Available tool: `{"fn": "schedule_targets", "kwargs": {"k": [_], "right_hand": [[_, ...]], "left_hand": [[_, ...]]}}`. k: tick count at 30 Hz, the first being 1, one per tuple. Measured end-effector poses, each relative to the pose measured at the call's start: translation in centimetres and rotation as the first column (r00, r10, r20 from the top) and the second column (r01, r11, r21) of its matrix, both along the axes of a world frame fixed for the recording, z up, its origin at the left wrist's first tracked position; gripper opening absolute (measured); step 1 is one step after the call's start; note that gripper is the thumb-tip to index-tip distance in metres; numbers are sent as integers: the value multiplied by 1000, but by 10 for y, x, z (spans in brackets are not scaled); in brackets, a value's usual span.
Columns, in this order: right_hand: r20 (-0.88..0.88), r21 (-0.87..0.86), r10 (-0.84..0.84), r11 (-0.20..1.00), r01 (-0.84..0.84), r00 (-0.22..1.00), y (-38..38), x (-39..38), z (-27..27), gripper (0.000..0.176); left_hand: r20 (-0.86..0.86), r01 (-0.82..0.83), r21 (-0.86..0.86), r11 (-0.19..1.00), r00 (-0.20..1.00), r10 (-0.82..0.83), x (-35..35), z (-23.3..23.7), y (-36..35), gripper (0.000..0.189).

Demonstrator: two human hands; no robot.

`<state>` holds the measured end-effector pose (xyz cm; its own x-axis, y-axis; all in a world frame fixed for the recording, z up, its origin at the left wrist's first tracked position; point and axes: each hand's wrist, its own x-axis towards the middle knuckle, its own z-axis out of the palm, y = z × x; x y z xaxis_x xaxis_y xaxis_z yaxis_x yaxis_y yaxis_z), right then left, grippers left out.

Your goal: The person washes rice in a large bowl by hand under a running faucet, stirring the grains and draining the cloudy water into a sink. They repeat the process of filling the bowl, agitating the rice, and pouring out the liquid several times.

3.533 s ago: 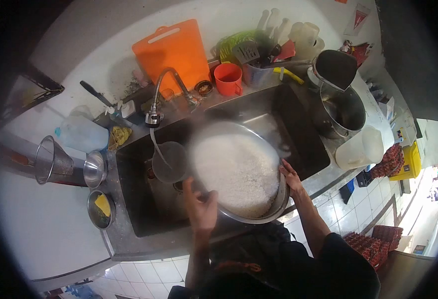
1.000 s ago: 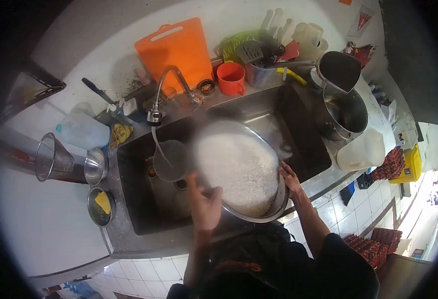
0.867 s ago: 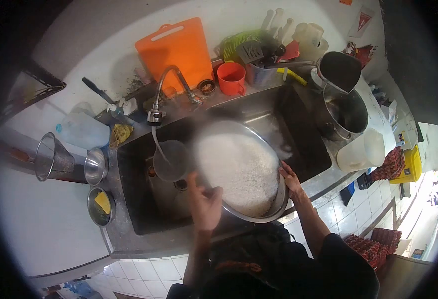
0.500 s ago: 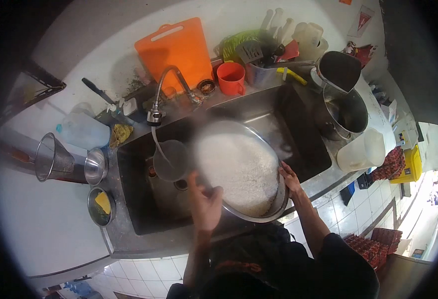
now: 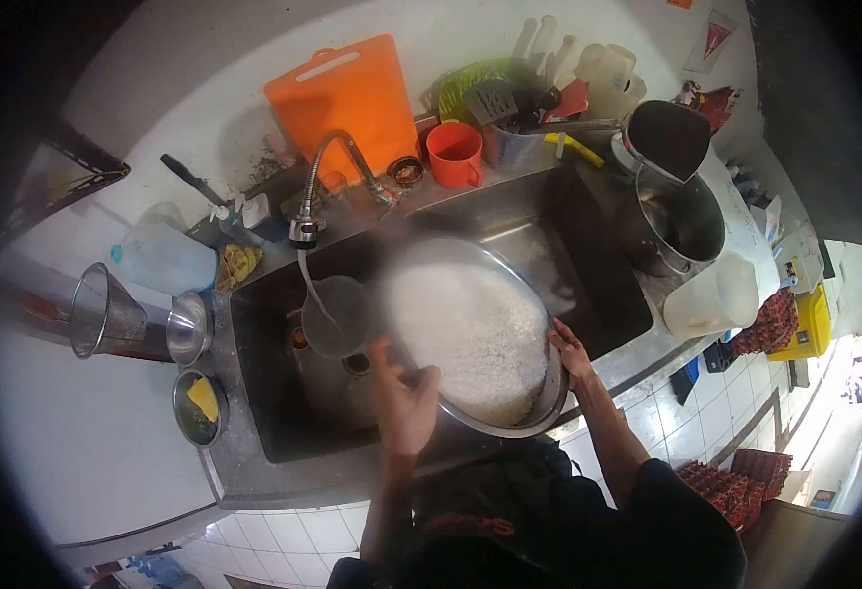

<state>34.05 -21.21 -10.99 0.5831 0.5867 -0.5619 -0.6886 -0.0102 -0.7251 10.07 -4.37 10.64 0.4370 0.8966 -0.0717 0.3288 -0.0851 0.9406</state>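
A large metal bowl (image 5: 548, 401) holds white grains (image 5: 485, 339), seemingly rice, and is tilted above the sink (image 5: 274, 422). My right hand (image 5: 572, 355) grips its right rim, fingers on the rim. My left hand (image 5: 406, 398) is at the bowl's lower left edge, fingers curled; just beyond it is a round, translucent container (image 5: 336, 316), whose handle, if any, is hidden. Water runs from the faucet (image 5: 304, 232) into that container.
An orange cutting board (image 5: 352, 103), a red mug (image 5: 454, 154) and a utensil holder (image 5: 509, 147) stand behind the sink. Pots (image 5: 676, 221) and a plastic jug (image 5: 713, 296) are on the right; a strainer (image 5: 107, 312) and small bowls (image 5: 188, 329) on the left.
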Motion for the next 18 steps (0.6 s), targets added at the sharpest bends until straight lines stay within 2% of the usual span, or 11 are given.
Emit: {"fn": "schedule_targets", "kwargs": {"k": [3, 7, 9, 13, 16, 18], "right_hand": [[-27, 43, -10, 999, 11, 1000, 0, -1, 0, 49], [-25, 18, -9, 1000, 9, 1000, -1, -3, 0, 49], [3, 8, -14, 1000, 14, 1000, 1, -3, -1, 49], [-19, 3, -19, 1000, 19, 1000, 0, -4, 3, 50], [-3, 23, -9, 1000, 9, 1000, 1, -4, 4, 50], [11, 38, -15, 999, 15, 1000, 1, -5, 2, 49]], "left_hand": [[-2, 21, -26, 999, 1000, -21, 1, 6, 1, 58], [20, -17, 5, 1000, 1000, 17, 2, 2, 1, 61], [71, -6, -35, 999, 997, 9, 3, 4, 1, 61], [13, 14, -26, 1000, 1000, -14, 2, 6, 1, 58], [46, -12, 16, 1000, 999, 11, 2, 3, 1, 59], [125, -15, -55, 998, 992, 22, 4, 10, -1, 59]]}}
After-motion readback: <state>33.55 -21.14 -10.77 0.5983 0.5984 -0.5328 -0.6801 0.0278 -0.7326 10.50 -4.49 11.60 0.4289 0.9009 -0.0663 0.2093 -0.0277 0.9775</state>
